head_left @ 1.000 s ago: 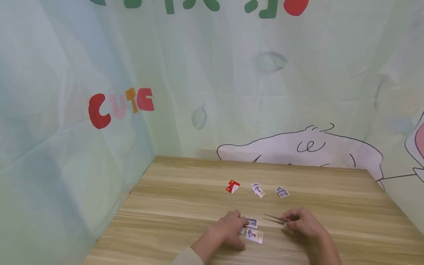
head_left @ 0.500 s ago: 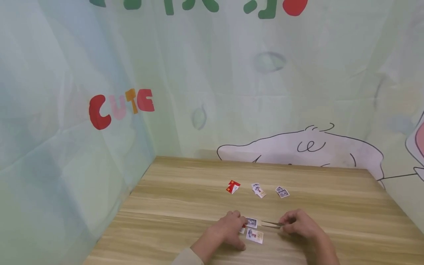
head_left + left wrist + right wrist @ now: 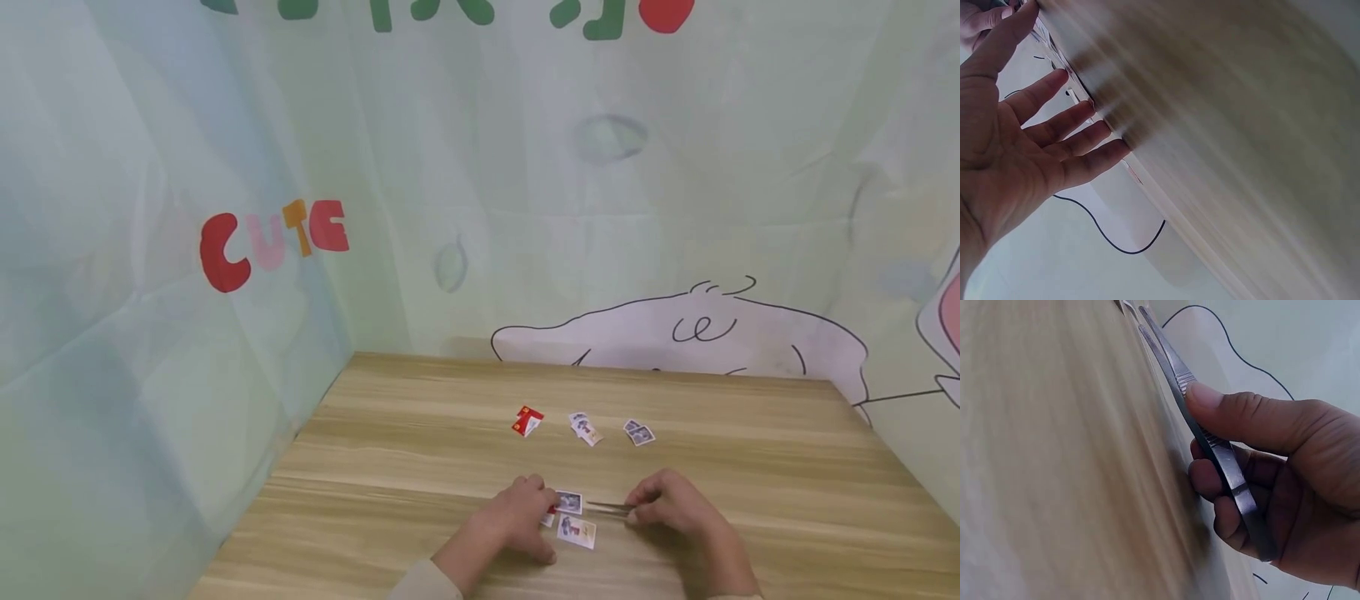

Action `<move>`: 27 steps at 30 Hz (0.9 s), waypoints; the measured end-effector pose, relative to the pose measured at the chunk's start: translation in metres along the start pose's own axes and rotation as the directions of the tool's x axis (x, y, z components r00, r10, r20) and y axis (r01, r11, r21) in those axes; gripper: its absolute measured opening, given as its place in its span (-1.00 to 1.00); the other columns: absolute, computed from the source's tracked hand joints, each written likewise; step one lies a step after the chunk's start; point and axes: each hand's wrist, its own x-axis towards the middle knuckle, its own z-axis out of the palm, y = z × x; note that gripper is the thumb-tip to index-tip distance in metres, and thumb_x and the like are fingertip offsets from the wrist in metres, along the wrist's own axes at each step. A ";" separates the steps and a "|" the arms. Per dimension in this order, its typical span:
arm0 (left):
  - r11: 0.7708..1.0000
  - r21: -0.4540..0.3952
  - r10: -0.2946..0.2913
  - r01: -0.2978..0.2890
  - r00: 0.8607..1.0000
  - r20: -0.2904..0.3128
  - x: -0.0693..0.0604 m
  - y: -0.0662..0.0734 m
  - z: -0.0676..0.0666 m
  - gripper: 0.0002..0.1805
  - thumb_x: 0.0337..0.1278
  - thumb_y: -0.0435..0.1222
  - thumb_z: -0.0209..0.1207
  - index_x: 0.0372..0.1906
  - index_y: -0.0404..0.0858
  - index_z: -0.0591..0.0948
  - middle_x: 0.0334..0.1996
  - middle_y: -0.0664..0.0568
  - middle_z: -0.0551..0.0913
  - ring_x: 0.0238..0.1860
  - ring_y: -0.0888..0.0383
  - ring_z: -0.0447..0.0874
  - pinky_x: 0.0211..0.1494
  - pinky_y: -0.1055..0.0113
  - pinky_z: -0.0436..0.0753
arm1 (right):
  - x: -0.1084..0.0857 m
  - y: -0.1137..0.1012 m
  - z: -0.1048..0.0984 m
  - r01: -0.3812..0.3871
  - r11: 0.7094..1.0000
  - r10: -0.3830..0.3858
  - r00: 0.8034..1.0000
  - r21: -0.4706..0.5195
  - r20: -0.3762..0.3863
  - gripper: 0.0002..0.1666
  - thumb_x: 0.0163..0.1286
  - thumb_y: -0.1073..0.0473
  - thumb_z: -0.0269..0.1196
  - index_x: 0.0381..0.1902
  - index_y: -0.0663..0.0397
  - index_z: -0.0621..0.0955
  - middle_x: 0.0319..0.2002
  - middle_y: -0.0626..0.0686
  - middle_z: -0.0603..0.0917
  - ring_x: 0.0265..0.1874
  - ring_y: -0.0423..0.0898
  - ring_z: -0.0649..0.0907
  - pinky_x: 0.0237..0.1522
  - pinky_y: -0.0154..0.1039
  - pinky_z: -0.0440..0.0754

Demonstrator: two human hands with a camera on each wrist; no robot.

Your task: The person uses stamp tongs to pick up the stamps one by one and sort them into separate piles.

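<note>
Wood-grain tabletop (image 3: 390,467), right fingers (image 3: 1207,478) around slim ridged metal tweezers (image 3: 1230,467), left fingers (image 3: 1094,161) outspread.

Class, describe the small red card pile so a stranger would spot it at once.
On the wooden table, look past the left hand to the far row of three. The red pile is leftmost there. Its colour sets it apart from the whitish middle pile and the grey right pile.
</note>
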 end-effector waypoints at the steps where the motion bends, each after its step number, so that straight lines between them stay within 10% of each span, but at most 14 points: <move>1: 1.000 0.001 0.000 0.000 1.000 0.001 0.000 0.000 0.000 -0.24 -0.44 -0.02 0.48 0.09 -0.11 0.55 -0.24 0.14 0.42 -0.20 0.21 0.37 -0.13 0.33 0.48 | 0.001 0.000 0.000 0.002 1.000 -0.002 1.000 -0.004 0.000 -0.74 -0.04 0.25 0.41 -0.37 0.30 0.67 -0.49 -0.02 0.66 -0.53 -0.19 0.55 -0.46 -0.32 0.51; 27: 1.000 -0.011 -0.012 0.012 1.000 0.016 0.000 0.000 0.000 -0.23 -0.45 -0.02 0.48 0.10 -0.05 0.54 -0.23 0.15 0.43 -0.20 0.22 0.37 -0.14 0.33 0.49 | 0.010 -0.004 0.010 0.084 0.995 -0.084 0.996 -0.057 0.013 -0.91 0.06 0.27 0.34 -0.44 0.18 0.67 -0.51 -0.09 0.63 -0.53 -0.25 0.50 -0.45 -0.33 0.44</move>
